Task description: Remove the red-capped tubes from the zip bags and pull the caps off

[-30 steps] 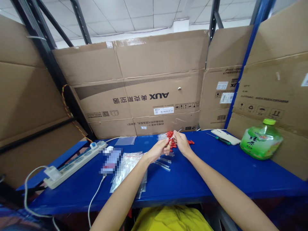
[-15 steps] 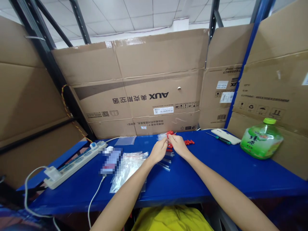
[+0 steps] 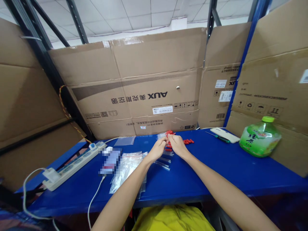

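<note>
My left hand (image 3: 158, 149) and my right hand (image 3: 177, 145) meet fingertip to fingertip above the table, both closed in a pinch. Whatever lies between their fingers is too small and hidden to make out. Small red pieces (image 3: 188, 141) lie just right of my right hand, and more red ones (image 3: 169, 132) show behind the fingers. Thin clear tubes (image 3: 163, 164) lie on the table under and in front of my hands; a few whitish, thin ones stick out behind them. Left of my left forearm is a stack of clear plastic bags (image 3: 127, 166).
A blurred-out phone (image 3: 111, 162) on a cable and a white power strip (image 3: 74, 165) lie on the left. At the right are a green-handled screwdriver (image 3: 222, 138), a pale flat case (image 3: 226, 134) and a large green bottle (image 3: 260, 138). Cardboard walls (image 3: 134, 112) surround the blue table (image 3: 216, 170).
The view has shifted slightly. My two hands stay together in nearly the same place, with only small finger movement. The things on the table look unchanged.
</note>
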Tool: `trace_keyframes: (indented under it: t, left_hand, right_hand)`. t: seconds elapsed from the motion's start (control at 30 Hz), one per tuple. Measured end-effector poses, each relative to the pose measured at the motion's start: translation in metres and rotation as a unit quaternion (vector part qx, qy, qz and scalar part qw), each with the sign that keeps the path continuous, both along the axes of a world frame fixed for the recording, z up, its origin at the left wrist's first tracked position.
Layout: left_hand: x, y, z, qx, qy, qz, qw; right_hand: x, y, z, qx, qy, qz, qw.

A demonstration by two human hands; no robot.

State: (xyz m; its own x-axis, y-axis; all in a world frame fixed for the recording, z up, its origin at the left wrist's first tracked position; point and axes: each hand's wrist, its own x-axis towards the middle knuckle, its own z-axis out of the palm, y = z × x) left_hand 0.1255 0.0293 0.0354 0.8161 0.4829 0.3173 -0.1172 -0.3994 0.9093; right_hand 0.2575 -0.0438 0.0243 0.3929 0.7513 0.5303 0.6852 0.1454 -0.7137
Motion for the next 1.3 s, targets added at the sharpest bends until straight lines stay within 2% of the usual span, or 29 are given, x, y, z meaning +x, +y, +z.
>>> trace_keyframes:
  t: [0.17, 0.3, 0.5, 0.6, 0.67, 0.77, 0.87, 0.93, 1.03, 1.17, 1.3]
  left_hand:
    - [0.002, 0.000, -0.002, -0.050, -0.006, -0.011, 0.999]
    - [0.003, -0.002, -0.003, -0.129, -0.007, -0.013, 0.992]
    - [-0.001, -0.011, 0.006, -0.244, 0.016, -0.124, 0.962]
    - [-0.004, -0.013, 0.008, -0.273, 0.030, -0.147, 0.950]
    - [-0.003, -0.011, 0.006, -0.237, 0.024, -0.125, 0.963]
    - [-0.002, -0.006, -0.001, -0.065, 0.016, -0.028, 0.997]
    - [-0.003, -0.003, -0.007, 0.119, 0.025, 0.094, 0.988]
    - [-0.003, -0.002, -0.008, 0.161, 0.042, 0.132, 0.977]
    - [-0.002, -0.003, -0.008, 0.125, 0.050, 0.115, 0.984]
    - [0.000, -0.001, -0.009, 0.013, 0.036, 0.051, 0.998]
    - [0.002, 0.001, -0.009, -0.103, 0.038, -0.008, 0.994]
  right_hand:
    - [0.000, 0.001, 0.001, -0.004, 0.032, 0.019, 0.999]
    - [0.005, 0.007, -0.002, 0.007, 0.109, 0.027, 0.994]
    - [0.012, 0.009, 0.000, 0.017, 0.298, 0.095, 0.950]
    - [0.013, 0.008, 0.002, 0.022, 0.329, 0.121, 0.936]
    - [0.014, 0.008, 0.001, 0.032, 0.302, 0.107, 0.947]
    - [0.018, 0.011, -0.005, 0.038, 0.210, 0.027, 0.977]
    - [0.022, 0.015, -0.012, 0.017, 0.130, -0.037, 0.991]
    - [0.022, 0.015, -0.014, 0.003, 0.105, -0.043, 0.994]
    - [0.018, 0.014, -0.012, 0.002, 0.091, -0.018, 0.996]
    - [0.013, 0.010, -0.005, 0.002, 0.080, 0.027, 0.996]
    - [0.010, 0.008, -0.004, -0.001, 0.073, 0.051, 0.996]
